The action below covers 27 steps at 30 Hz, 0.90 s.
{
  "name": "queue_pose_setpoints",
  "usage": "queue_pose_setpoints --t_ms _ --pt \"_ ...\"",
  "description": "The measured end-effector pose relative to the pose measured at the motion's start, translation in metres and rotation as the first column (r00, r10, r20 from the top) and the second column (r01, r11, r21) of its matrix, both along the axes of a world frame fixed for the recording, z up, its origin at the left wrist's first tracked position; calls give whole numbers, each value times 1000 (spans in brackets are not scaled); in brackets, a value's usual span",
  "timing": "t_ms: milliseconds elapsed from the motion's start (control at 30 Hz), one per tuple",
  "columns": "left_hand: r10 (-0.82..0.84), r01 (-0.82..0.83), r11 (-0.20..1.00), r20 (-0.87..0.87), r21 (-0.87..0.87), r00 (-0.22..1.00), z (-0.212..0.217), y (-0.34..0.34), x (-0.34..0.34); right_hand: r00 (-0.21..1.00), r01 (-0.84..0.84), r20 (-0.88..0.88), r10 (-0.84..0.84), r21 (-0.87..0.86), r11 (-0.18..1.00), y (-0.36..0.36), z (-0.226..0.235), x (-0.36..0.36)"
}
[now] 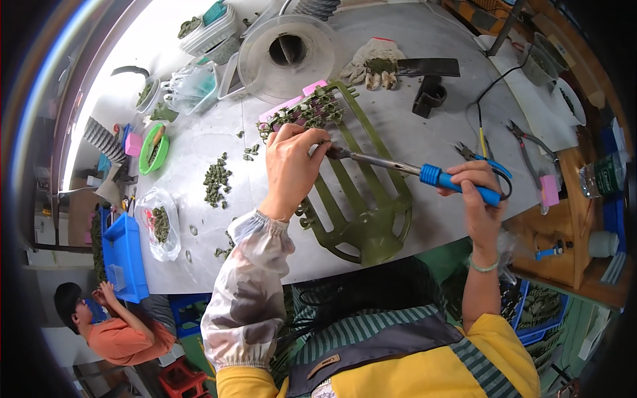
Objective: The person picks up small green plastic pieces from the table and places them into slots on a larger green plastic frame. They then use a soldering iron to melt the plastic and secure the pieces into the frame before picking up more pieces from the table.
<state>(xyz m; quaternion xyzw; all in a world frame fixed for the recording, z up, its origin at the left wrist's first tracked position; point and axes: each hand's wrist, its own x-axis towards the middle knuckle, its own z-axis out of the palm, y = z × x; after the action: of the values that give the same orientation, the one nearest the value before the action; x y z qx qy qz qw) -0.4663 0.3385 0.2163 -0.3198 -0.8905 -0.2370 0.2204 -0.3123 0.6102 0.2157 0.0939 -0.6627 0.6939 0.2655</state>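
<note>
My right hand point(474, 189) is closed round the blue handle of a soldering iron point(388, 164). Its metal shaft points left, and the dark tip reaches my left fingers. My left hand point(292, 162) pinches at that tip; whatever lies between its fingers is too small or hidden to name. Under both hands lies an olive-green slatted frame point(371, 225) with long bars and a rounded lower end. Just beyond my left hand, small dark green pieces point(318, 109) cluster over a pink block point(282, 109).
Loose green pieces point(217, 180) lie left on the grey table, near a plastic bag point(159, 225) and a green dish point(154, 149). A suction hood point(286, 60), a glove point(375, 60) and a black holder point(429, 96) stand behind; pliers point(524, 152) lie right. Another person point(119, 331) sits left.
</note>
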Motion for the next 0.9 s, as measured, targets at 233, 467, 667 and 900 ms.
queue_pose_setpoints --t_ms 233,467,667,900 --pt "-42 43 998 -26 36 999 16 -12 3 995 85 46 -87 54 995 20 8 22" --pt "651 -658 739 410 -146 639 -7 -256 -5 993 86 81 -91 54 995 36 -2 32" --pt "659 -546 729 207 -412 723 -56 -354 40 986 133 92 -140 81 988 35 8 39" --pt "590 -804 586 628 99 508 -80 -380 49 989 126 71 -133 91 988 25 18 40"
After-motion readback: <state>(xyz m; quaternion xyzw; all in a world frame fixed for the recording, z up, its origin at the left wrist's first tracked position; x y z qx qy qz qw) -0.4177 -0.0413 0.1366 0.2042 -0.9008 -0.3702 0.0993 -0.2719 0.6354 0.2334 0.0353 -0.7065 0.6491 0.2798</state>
